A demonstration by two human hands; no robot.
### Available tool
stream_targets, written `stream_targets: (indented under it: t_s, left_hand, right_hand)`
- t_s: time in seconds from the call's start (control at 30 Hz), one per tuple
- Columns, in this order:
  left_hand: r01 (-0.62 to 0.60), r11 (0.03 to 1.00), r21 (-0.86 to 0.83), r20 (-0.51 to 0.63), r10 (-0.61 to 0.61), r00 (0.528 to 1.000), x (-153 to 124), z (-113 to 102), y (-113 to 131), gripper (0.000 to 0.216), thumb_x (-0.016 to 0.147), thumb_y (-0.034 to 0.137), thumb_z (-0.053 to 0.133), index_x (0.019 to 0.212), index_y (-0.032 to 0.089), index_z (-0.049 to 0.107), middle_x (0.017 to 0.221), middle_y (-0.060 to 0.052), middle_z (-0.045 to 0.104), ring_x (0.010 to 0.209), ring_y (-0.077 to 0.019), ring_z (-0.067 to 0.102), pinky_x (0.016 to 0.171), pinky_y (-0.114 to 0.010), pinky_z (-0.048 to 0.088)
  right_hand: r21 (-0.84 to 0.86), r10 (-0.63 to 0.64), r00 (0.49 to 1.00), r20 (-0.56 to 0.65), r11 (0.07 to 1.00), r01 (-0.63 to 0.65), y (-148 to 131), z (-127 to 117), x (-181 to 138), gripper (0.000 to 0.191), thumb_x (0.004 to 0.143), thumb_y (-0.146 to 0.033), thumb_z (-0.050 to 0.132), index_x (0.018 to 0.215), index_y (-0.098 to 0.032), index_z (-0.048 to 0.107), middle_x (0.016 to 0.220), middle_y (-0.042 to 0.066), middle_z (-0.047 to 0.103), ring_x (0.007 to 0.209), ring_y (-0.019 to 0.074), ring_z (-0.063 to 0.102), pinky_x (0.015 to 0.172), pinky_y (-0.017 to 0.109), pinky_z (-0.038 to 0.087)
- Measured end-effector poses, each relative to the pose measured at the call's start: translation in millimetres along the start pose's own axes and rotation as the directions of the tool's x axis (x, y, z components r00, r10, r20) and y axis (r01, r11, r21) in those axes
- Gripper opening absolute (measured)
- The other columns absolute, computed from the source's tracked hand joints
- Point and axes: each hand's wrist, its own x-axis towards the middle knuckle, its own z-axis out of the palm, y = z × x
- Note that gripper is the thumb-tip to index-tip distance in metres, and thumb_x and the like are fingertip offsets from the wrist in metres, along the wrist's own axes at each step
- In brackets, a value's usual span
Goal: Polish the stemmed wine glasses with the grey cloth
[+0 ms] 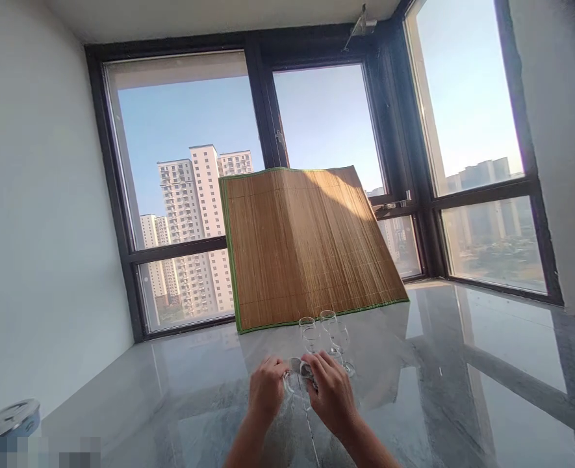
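Low in the middle of the head view, my left hand (268, 385) is closed around the side of a clear drinking glass (292, 382). My right hand (330, 389) is curled close beside it, its fingers wrapped round a small clear glass piece (306, 370) whose full shape they hide. The two held items almost touch. Just beyond my hands stand clear stemmed glasses, one on the left (310, 335) and one on the right (336, 335), upright on the shiny grey tiled surface (209, 390).
Behind the glasses a brown bamboo mat (306, 247) with green edging leans against the dark-framed windows (260, 97). A round lidded container (17, 416) sits at the lower left by the white wall (34, 227). Tall buildings show outside.
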Motion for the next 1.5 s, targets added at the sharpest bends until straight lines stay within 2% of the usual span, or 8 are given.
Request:
stream_targets:
  t_s: [0.3, 0.43, 0.7, 0.87, 1.0, 1.07, 1.23, 1.5]
  left_hand:
    - [0.14, 0.982, -0.129, 0.003, -0.141, 0.99, -2.2, 11.4, -11.6, 0.03, 0.092, 0.019, 0.038, 0.081, 0.021, 0.066, 0.082, -0.003, 0.064, 0.077, -0.0156, 0.06, 0.065, -0.023, 0.035]
    - [0.199, 0.978, -0.057, 0.016, -0.198, 0.98, -3.5, 11.6, -15.2, 0.03, 0.091, 0.019, 0.042, 0.081, 0.023, 0.069, 0.084, -0.004, 0.063, 0.073, -0.015, 0.059, 0.062, -0.023, 0.031]
    - [0.201, 0.979, 0.042, 0.117, -0.205, 0.972, -8.8, 2.2, 1.7, 0.03, 0.092, 0.017, 0.042, 0.095, 0.024, 0.071, 0.096, -0.004, 0.066, 0.084, -0.0153, 0.062, 0.067, -0.023, 0.034]
    - [0.281, 0.96, -0.021, 0.14, -0.275, 0.951, -13.4, 2.7, 10.9, 0.03, 0.091, 0.02, 0.042, 0.096, 0.021, 0.071, 0.098, -0.007, 0.069, 0.089, -0.0175, 0.064, 0.073, -0.024, 0.038]
    - [0.308, 0.874, -0.376, 0.131, -0.279, 0.951, -10.9, 18.7, 15.5, 0.022, 0.08, 0.019, 0.05, 0.087, 0.016, 0.071, 0.088, -0.008, 0.071, 0.084, -0.0192, 0.064, 0.074, -0.026, 0.043]
    - [0.304, 0.776, -0.553, 0.173, -0.25, 0.953, -8.0, 28.9, 22.4, 0.016, 0.073, 0.021, 0.057, 0.078, 0.016, 0.071, 0.087, -0.008, 0.072, 0.081, -0.0196, 0.063, 0.072, -0.027, 0.046]
    - [0.358, 0.517, -0.777, 0.334, -0.143, 0.932, -6.8, 43.0, 45.4, 0.022, 0.063, 0.034, 0.07, 0.072, 0.014, 0.07, 0.074, -0.006, 0.068, 0.069, -0.0177, 0.062, 0.067, -0.029, 0.048]
    - [0.435, 0.487, -0.757, 0.391, -0.196, 0.899, -7.1, 60.9, 45.1, 0.045, 0.065, 0.035, 0.07, 0.105, 0.014, 0.065, 0.098, -0.008, 0.068, 0.059, -0.01, 0.057, 0.051, -0.022, 0.044]
  right_hand:
    - [0.282, 0.309, 0.943, 0.123, 0.9, -0.332, 10.8, 4.2, -1.2, 0.046, 0.066, -0.005, 0.047, 0.109, -0.023, 0.052, 0.088, 0.001, 0.062, 0.078, 0.0164, 0.06, 0.073, 0.026, 0.043]
    - [0.39, 0.338, 0.934, 0.114, 0.85, -0.355, 5.8, 8.2, -1.2, 0.044, 0.066, -0.008, 0.048, 0.108, -0.022, 0.052, 0.081, -0.001, 0.058, 0.073, 0.0145, 0.058, 0.071, 0.025, 0.042]
    - [0.48, 0.285, 0.899, 0.333, 0.769, -0.422, 2.6, 17.9, -8.6, 0.051, 0.059, -0.007, 0.048, 0.108, -0.021, 0.056, 0.069, -0.005, 0.057, 0.06, 0.0114, 0.05, 0.059, 0.022, 0.035]
    - [0.689, 0.415, 0.788, 0.454, 0.397, -0.606, -1.5, 0.6, 0.2, 0.047, 0.06, -0.016, 0.059, 0.108, -0.02, 0.055, 0.068, -0.005, 0.056, 0.059, 0.0122, 0.051, 0.054, 0.022, 0.037]
    - [0.803, 0.54, 0.724, 0.43, 0.137, -0.579, 11.2, -25.5, 12.5, 0.048, 0.069, -0.032, 0.069, 0.113, -0.021, 0.054, 0.078, -0.002, 0.062, 0.06, 0.013, 0.056, 0.055, 0.023, 0.042]
    - [0.831, 0.659, 0.696, 0.285, 0.192, -0.522, 29.7, -41.6, 18.8, 0.048, 0.07, -0.039, 0.07, 0.112, -0.022, 0.054, 0.082, 0.0, 0.064, 0.062, 0.0141, 0.058, 0.056, 0.024, 0.044]
    - [0.521, 0.757, 0.601, -0.256, 0.632, -0.574, 102.6, -68.3, 15.9, 0.038, 0.072, -0.04, 0.064, 0.103, -0.02, 0.057, 0.084, 0.005, 0.066, 0.069, 0.0193, 0.062, 0.062, 0.028, 0.046]
    - [-0.045, 0.702, 0.711, -0.037, 0.71, -0.703, 152.3, -47.3, -15.2, 0.026, 0.081, -0.022, 0.049, 0.106, -0.024, 0.057, 0.087, 0.004, 0.071, 0.071, 0.019, 0.063, 0.063, 0.026, 0.036]
